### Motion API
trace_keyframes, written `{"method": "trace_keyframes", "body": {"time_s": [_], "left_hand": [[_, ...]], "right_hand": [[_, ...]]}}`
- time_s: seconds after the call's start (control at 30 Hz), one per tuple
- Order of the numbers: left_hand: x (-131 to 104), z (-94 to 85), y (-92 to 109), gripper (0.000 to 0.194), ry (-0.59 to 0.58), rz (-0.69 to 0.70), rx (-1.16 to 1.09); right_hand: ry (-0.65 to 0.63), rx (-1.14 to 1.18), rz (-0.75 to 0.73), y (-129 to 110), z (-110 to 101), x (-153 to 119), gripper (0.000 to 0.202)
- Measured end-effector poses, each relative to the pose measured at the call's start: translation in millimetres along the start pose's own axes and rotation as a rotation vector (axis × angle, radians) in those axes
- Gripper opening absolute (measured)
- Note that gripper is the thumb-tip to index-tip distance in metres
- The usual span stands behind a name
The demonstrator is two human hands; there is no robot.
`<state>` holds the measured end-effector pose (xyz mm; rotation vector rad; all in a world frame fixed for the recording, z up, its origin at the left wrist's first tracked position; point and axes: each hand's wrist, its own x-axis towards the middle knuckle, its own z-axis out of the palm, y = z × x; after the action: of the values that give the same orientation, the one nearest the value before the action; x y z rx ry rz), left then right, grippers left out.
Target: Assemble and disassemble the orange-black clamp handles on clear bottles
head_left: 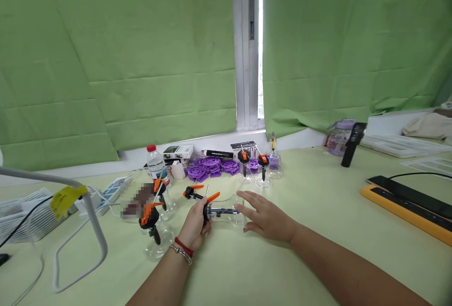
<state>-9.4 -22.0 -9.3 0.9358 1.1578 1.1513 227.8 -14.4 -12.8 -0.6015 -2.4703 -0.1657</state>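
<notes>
Over the table (243, 273), a clear spray bottle (230, 216) lies sideways — long axis running left to right, black-and-orange head leftward, base rightward. The left hand (196, 222) is closed around its head end; the right hand (270, 219), fingers spread, sits at the base — whether it presses, I cannot tell.

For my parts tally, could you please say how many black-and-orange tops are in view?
6: one top in the left hand, one top just beyond it, two tops to its left, two tops at the back near purple parts. Others may be hidden.
</notes>
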Motion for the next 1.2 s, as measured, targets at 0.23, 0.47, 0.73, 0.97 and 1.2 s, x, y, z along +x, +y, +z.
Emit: {"method": "trace_keyframes", "body": {"time_s": [0.23,0.47,0.73,0.97,1.2], "left_hand": [[-9.6,11.5,3.5,0.036,-0.017,0.152,0.093],[-12.4,17.0,0.7,0.037,-0.011,0.198,0.13],[-4.5,6.6,0.7,0.038,0.05,0.062,0.019],[-4.5,4.3,1.2,0.038,0.02,0.005,0.0],[-11.0,12.1,7.1,0.039,0.09,0.076,0.09]], "right_hand": [[-0.014,0.676,0.478,-7.0,2.1,-4.6,0.067],[-0.153,1.179,0.924,0.0,21.9,-0.8,0.082],[-0.031,0.426,0.434,-8.6,-3.2,-2.3,0.082],[0.039,-0.041,-0.007,2.7,4.3,1.1,0.059],[-0.037,0.377,0.317,-4.5,-2.2,-5.8,0.079]]}}
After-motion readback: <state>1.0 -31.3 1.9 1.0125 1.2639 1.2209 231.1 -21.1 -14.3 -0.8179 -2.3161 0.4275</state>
